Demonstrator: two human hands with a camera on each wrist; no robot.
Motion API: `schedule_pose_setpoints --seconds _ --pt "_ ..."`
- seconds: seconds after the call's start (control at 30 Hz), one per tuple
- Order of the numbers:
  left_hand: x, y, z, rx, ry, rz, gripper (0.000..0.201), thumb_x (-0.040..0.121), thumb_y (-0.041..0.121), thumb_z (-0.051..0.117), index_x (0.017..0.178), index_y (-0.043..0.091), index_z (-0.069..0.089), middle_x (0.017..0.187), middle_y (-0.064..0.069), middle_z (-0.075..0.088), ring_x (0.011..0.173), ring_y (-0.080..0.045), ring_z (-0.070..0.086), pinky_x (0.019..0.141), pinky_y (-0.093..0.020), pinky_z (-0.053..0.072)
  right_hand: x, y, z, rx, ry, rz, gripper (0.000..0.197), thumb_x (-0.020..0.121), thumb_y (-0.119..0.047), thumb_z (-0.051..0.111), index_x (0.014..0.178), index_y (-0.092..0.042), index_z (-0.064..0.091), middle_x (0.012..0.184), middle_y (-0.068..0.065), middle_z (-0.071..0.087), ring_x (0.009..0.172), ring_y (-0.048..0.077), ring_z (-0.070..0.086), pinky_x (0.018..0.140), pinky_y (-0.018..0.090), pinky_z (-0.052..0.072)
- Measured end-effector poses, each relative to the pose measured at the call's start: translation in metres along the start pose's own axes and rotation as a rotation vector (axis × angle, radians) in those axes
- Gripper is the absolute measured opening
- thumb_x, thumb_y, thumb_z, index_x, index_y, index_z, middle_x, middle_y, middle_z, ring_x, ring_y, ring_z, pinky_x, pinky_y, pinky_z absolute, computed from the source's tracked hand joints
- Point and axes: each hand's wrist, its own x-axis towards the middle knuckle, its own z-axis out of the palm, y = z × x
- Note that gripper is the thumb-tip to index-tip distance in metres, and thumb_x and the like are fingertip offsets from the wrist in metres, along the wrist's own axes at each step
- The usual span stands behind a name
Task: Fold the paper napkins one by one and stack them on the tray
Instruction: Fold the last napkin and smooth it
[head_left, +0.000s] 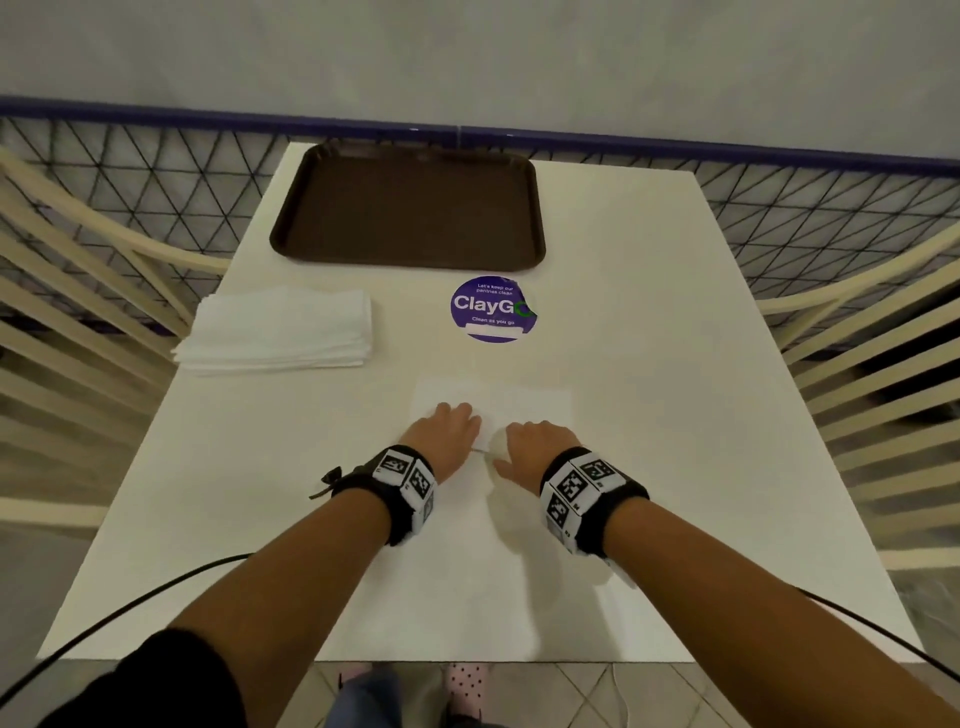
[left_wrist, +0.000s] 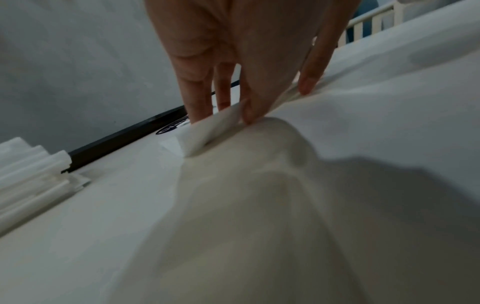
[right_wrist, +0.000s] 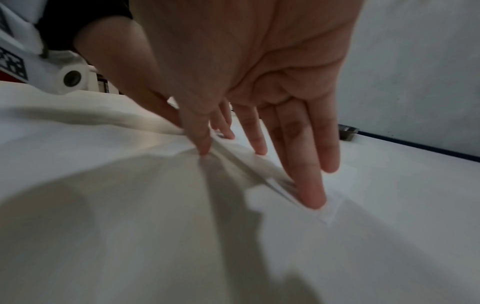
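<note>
Far off, the tray (head_left: 405, 208) is unfilled; one napkin (head_left: 524, 402) is pinched by the left hand (head_left: 449, 434), flat-pressed by the right hand (head_left: 535, 449).

Brown tray (head_left: 408, 156); white napkins (head_left: 280, 327); purple sticker (head_left: 488, 306).

Top view first: the head camera sits high over the near edge of the table (head_left: 649, 364), tipped forward and down. It is far enough back to take in both forearms (head_left: 291, 577), the tray (head_left: 408, 208) at the far end and the wall (head_left: 467, 62) behind. Down low now: the left wrist camera skims the tabletop, close behind the left hand (left_wrist: 246, 51), facing along its fingers toward the tray's rim. The right wrist camera is just as close under the right hand (right_wrist: 259, 61), angled across toward the left hand. All three share the napkin (head_left: 530, 402) beneath the hands.
</note>
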Motion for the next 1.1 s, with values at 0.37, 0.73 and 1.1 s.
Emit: schedule_pose_setpoints --seconds 0.37,0.73,1.1 --pt "-0.019 -0.09 -0.058 -0.048 0.18 -0.043 0.049 0.099 0.007 0.027 0.146 0.019 0.022 0.141 -0.006 0.041 0.126 -0.025 0.044 0.096 -0.036 0.04 0.0 0.009 -0.077 -0.127 0.303 -0.04 0.033 0.097 -0.006 0.032 0.125 -0.009 0.048 0.121 0.01 0.059 0.11 0.028 0.058 0.088 0.034 0.044" --pt "-0.07 -0.25 -0.085 0.032 0.318 -0.249 0.056 0.097 -0.002 0.03 0.147 0.018 0.018 0.151 -0.003 0.029 0.126 -0.025 0.045 0.096 -0.036 0.042 0.072 -0.102 -0.191 0.055 0.382 -0.181 0.061 0.094 0.006 0.029 0.149 -0.015 0.015 0.155 0.004 0.02 0.134 0.03 0.036 0.103 0.04 0.036" --pt "-0.055 -0.281 0.032 -0.096 0.151 -0.098 0.071 0.091 -0.012 0.03 0.149 0.016 0.002 0.158 -0.002 0.0 0.144 -0.018 0.012 0.116 -0.029 0.016 0.128 -0.153 -0.113 0.024 0.224 -0.24 0.065 0.092 0.013 0.022 0.15 -0.011 0.002 0.159 0.005 -0.004 0.147 0.018 0.004 0.119 0.028 0.005"
